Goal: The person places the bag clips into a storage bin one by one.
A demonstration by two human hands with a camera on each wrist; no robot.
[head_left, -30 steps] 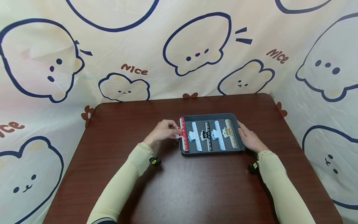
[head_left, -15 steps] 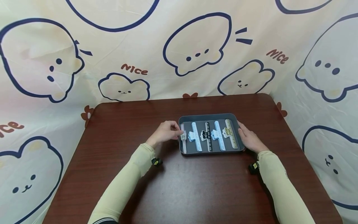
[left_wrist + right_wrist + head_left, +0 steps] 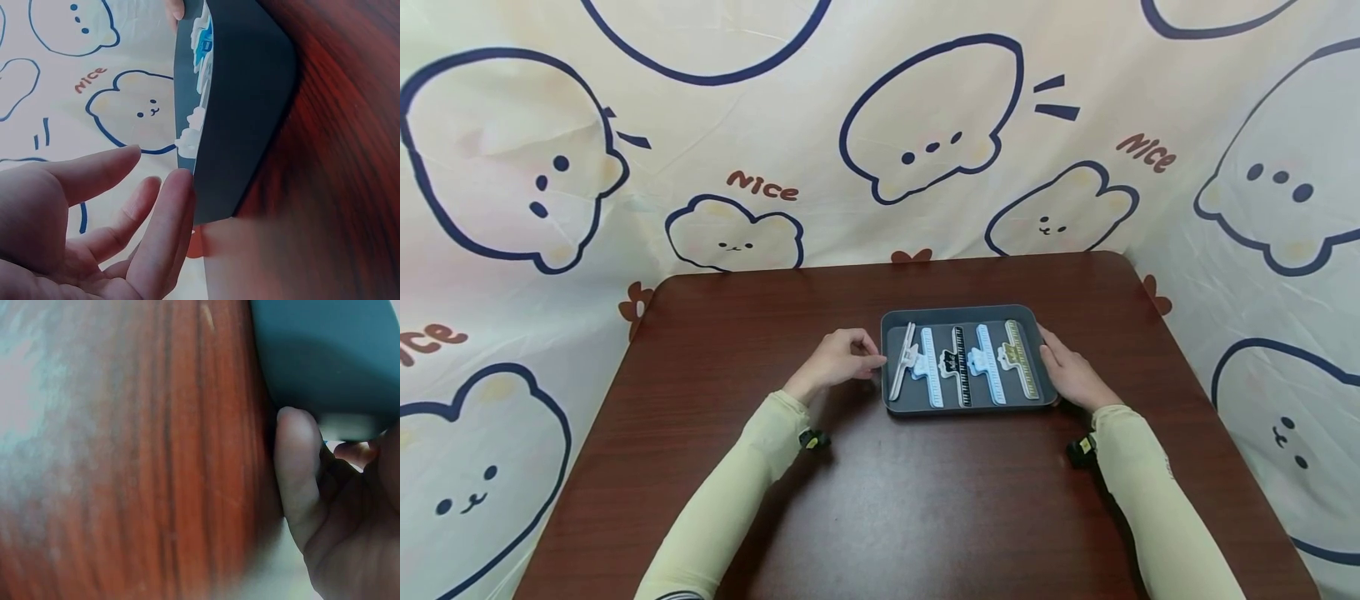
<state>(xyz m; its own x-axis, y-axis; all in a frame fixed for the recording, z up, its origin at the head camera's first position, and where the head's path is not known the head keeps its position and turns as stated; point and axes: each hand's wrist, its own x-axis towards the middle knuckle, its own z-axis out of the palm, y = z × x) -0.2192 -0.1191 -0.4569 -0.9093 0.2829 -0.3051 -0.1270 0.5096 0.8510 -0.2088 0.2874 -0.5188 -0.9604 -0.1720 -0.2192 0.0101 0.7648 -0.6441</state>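
Observation:
My left hand [image 3: 842, 360] is just outside the left wall of a dark grey tray [image 3: 958, 315]; in the left wrist view its thumb stands apart from its fingers [image 3: 165, 231], holding nothing. Closest to it, a ruler clip [image 3: 901, 362] stands on edge in the tray, showing a narrow pale side. To its right lie a light blue ruler clip [image 3: 931, 367], a black one [image 3: 962, 367], a blue one [image 3: 990, 364] and a gold one [image 3: 1021, 358]. My right hand [image 3: 1075, 373] rests against the tray's right end, its thumb [image 3: 297, 444] low on the outer wall.
The tray stands on a dark brown wooden table [image 3: 925, 500], toward its far edge. A pale curtain [image 3: 820, 108] with cartoon outlines surrounds the table at the back and sides.
The leftmost clip showed a red face one second ago; it has been turned onto its edge and shifted right toward the light blue clip. My left hand has let it go and drawn slightly left.

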